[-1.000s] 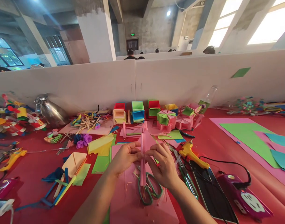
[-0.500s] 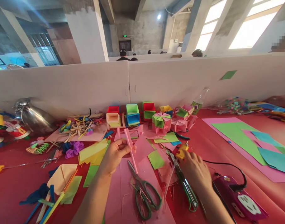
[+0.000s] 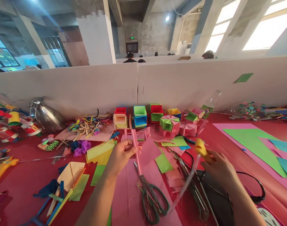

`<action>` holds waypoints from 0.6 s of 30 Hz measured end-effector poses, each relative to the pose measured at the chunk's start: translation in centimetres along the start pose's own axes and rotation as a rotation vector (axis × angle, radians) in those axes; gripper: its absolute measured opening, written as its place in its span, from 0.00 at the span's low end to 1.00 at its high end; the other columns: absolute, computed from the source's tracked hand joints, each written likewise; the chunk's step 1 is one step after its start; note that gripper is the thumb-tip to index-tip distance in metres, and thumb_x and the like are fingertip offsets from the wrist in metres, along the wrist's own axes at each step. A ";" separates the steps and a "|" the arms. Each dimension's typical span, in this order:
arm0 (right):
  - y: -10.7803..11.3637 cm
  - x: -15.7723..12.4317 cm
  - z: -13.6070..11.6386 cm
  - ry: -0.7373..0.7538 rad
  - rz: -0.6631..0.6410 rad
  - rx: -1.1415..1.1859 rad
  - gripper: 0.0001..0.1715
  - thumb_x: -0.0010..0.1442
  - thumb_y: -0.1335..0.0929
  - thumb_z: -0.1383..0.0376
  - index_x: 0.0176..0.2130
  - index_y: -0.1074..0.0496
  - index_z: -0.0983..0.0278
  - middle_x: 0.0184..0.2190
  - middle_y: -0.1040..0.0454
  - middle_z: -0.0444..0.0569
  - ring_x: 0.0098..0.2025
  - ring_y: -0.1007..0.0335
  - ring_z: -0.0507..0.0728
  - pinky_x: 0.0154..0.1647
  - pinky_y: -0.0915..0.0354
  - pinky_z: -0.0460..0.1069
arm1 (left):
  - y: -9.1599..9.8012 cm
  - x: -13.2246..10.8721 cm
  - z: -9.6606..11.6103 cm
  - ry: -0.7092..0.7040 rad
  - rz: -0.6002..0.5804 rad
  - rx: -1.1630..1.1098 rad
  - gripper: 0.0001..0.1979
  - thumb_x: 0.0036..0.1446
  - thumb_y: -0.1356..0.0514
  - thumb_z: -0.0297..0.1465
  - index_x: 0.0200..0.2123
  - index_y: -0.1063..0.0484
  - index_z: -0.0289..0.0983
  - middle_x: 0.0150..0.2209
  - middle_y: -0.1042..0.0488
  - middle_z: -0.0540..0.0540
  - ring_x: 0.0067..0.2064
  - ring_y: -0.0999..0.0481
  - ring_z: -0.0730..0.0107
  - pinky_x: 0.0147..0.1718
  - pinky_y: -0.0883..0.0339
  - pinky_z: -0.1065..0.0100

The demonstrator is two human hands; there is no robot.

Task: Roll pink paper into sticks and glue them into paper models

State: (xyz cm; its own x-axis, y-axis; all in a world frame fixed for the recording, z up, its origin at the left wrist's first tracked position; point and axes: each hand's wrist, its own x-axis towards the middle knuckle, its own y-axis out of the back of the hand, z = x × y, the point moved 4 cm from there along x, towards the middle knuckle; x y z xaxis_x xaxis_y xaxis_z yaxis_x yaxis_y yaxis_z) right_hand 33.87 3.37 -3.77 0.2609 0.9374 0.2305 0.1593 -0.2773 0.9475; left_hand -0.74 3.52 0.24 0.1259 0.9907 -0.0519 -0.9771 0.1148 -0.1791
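My left hand (image 3: 124,155) pinches a narrow folded strip of pink paper (image 3: 135,142) between thumb and fingers, tilted over a pink sheet (image 3: 121,201). Black-handled scissors (image 3: 150,196) lie just below the strip, blades pointing away from me. My right hand (image 3: 220,166) is closed around a yellow hot glue gun (image 3: 202,149), held off the table at the right and slightly blurred. From the gun's back a translucent glue stick (image 3: 187,183) slants down toward the scissors. Beneath my right hand lie a dark green-edged tool (image 3: 197,201) and a black flat item (image 3: 216,194).
Coloured paper boxes (image 3: 140,116) and pinwheel-topped paper pieces (image 3: 169,124) stand along the white partition (image 3: 98,84). A metal jug (image 3: 48,116) is at the back left. Wooden sticks (image 3: 88,128) and paper scraps (image 3: 164,161) are scattered about. A black cable (image 3: 258,180) curves at right.
My right hand has lifted the glue gun and carried it to the right, the glue stick swinging along. My left hand still holds the pink strip in nearly the same place. The view shifted slightly left.
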 end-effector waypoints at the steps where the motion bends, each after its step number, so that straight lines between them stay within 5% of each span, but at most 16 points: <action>1: 0.6 -0.3 -0.3 -0.001 0.013 0.054 0.23 0.54 0.40 0.63 0.49 0.38 0.69 0.36 0.28 0.55 0.33 0.30 0.57 0.31 0.35 0.48 | -0.1 0.0 0.0 -0.001 0.001 0.008 0.13 0.45 0.35 0.35 0.31 0.29 0.33 0.34 0.21 0.41 0.32 0.22 0.65 0.33 0.29 0.65; 4: 2.2 -2.1 -3.1 0.021 0.003 0.319 0.24 0.57 0.42 0.56 0.49 0.37 0.66 0.25 0.31 0.47 0.23 0.35 0.53 0.22 0.37 0.47 | -0.6 -0.2 -0.1 -0.006 -0.028 0.016 0.13 0.45 0.35 0.35 0.33 0.29 0.33 0.35 0.22 0.42 0.33 0.23 0.65 0.33 0.29 0.67; 5: 2.7 -3.0 -4.6 0.043 -0.006 0.606 0.24 0.57 0.41 0.55 0.48 0.35 0.66 0.22 0.34 0.45 0.21 0.38 0.53 0.19 0.39 0.47 | -0.8 -0.3 -0.1 -0.009 -0.043 0.015 0.14 0.45 0.35 0.35 0.35 0.29 0.33 0.35 0.22 0.42 0.34 0.23 0.65 0.32 0.29 0.67; 7: 3.0 -4.9 -8.0 0.081 -0.134 1.017 0.22 0.56 0.39 0.53 0.44 0.32 0.64 0.18 0.41 0.41 0.18 0.44 0.51 0.16 0.44 0.46 | -1.2 -0.6 -0.2 -0.012 -0.066 0.012 0.16 0.46 0.35 0.34 0.39 0.29 0.34 0.36 0.22 0.42 0.35 0.23 0.65 0.32 0.29 0.68; 9: 3.1 -6.5 -11.0 0.124 -0.211 1.159 0.17 0.56 0.37 0.54 0.40 0.31 0.63 0.18 0.41 0.41 0.17 0.46 0.49 0.16 0.44 0.45 | -1.6 -0.9 -0.2 -0.008 -0.081 0.012 0.18 0.47 0.36 0.34 0.42 0.30 0.35 0.37 0.22 0.43 0.35 0.23 0.65 0.33 0.29 0.67; 13: 3.7 -7.9 -14.8 0.391 -0.177 1.030 0.14 0.57 0.37 0.57 0.39 0.30 0.61 0.19 0.36 0.42 0.18 0.43 0.50 0.16 0.41 0.45 | -1.7 -1.4 -0.3 -0.019 -0.091 0.018 0.18 0.48 0.37 0.34 0.44 0.30 0.36 0.36 0.22 0.43 0.34 0.23 0.66 0.33 0.29 0.67; 18: 4.5 -7.4 -15.9 0.498 -0.061 0.878 0.12 0.58 0.39 0.59 0.38 0.31 0.62 0.27 0.29 0.48 0.28 0.33 0.54 0.29 0.33 0.49 | -1.5 -1.7 -0.1 -0.045 -0.082 0.055 0.19 0.49 0.37 0.35 0.45 0.30 0.37 0.37 0.23 0.44 0.33 0.24 0.67 0.33 0.30 0.67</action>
State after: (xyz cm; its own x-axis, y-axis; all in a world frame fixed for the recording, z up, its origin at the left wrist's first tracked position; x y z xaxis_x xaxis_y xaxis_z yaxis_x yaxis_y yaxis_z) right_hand 17.54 -1.52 2.31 -0.1667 0.8806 0.4435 0.8556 -0.0944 0.5090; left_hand 0.54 1.69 0.50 0.1988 0.9800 0.0055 -0.9720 0.1979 -0.1271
